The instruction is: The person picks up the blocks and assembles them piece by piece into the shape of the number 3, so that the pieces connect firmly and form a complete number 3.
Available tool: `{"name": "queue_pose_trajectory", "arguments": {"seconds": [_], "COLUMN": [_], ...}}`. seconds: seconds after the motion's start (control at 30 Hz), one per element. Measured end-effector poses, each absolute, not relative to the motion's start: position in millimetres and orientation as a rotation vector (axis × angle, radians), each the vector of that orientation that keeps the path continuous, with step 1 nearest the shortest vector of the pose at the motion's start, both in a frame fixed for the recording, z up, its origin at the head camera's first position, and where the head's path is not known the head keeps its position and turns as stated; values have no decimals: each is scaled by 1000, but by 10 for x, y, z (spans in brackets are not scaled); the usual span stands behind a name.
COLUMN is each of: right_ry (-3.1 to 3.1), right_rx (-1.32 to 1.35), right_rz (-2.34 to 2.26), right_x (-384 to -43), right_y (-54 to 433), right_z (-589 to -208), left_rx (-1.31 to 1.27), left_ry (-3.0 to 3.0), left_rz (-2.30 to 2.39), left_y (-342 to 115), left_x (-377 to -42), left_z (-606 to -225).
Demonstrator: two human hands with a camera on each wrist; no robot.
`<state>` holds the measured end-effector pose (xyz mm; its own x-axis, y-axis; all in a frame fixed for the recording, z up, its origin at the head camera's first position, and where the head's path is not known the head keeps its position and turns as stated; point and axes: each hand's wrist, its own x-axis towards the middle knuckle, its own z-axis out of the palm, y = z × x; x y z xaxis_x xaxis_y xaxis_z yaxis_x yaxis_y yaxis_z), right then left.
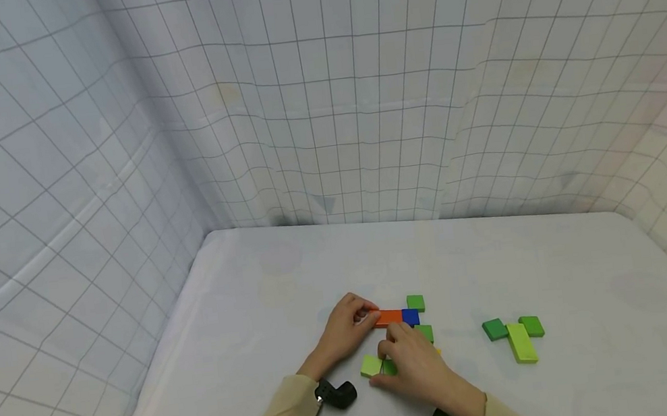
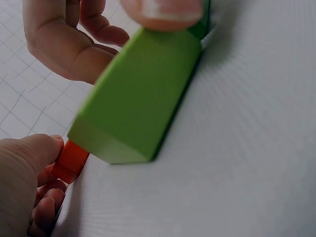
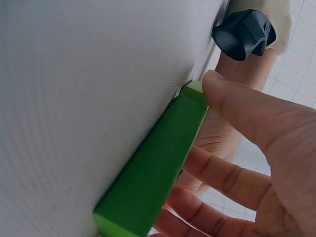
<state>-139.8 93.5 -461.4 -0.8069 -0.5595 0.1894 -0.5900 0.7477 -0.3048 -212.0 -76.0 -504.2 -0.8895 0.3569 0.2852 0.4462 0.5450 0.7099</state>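
My left hand (image 1: 344, 327) holds the left end of an orange-red block (image 1: 390, 317), thumb on the near side and fingers behind; in the left wrist view the red block (image 2: 71, 160) shows between them. A blue block (image 1: 410, 316) adjoins its right end. My right hand (image 1: 413, 362) bends over a light green block (image 1: 371, 365) and a darker green block (image 1: 389, 367) lying side by side. In the right wrist view its thumb presses the light green block (image 3: 194, 88) near the seam, with curled fingers along the far side. The darker green block (image 3: 153, 163) is nearest that camera.
Green blocks lie behind the blue block (image 1: 416, 303) and in front of it (image 1: 424, 332). A yellow corner (image 1: 439, 351) peeks out past my right hand. Further right, a long lime block (image 1: 521, 343) lies between a dark green block (image 1: 495, 329) and a green block (image 1: 532, 326).
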Motion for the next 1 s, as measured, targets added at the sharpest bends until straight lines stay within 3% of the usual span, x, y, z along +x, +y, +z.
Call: {"name": "queue_pose_trajectory", "arguments": {"seconds": [0.5, 1.0], "right_ry": [-2862, -3006], "right_rx": [867, 370], "right_rz": [538, 552], "right_x": [-1428, -1601], "right_y": [1162, 2520], "right_z": [-4463, -4308], "left_rx": [-720, -730], "left_ry": [-2650, -2639], "left_rz": [-1248, -1239], "left_y": [-756, -765], "left_x": [-2132, -2147], "left_z": [-5054, -5086]}}
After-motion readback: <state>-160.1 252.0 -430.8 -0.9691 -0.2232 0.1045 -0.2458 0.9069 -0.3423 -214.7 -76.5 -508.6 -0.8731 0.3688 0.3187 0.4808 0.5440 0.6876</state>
